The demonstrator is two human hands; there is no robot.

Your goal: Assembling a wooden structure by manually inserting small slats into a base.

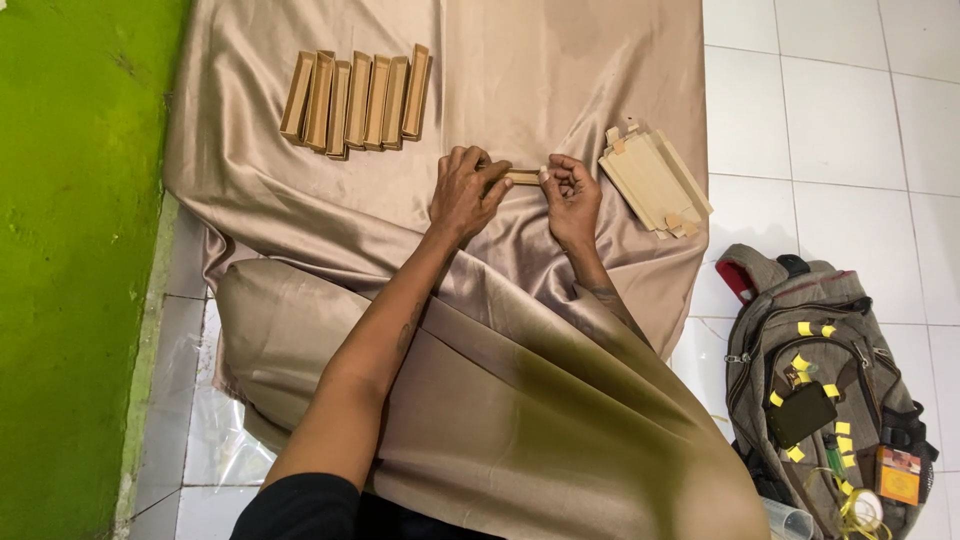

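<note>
My left hand [466, 190] and my right hand [571, 192] together grip a small tan cardboard piece [524, 177], one hand at each end, just above a shiny beige cloth [560, 70] spread on the floor. To the upper left of my hands, a row of several folded cardboard trays [356, 100] stands side by side on the cloth. Close to the right of my right hand lies a stack of flat unfolded cardboard blanks [655, 181].
A green wall [70, 250] runs along the left. White floor tiles [830, 120] lie to the right. A grey backpack [825, 390] with yellow tabs, a dark phone and a small orange box on it sits at the lower right.
</note>
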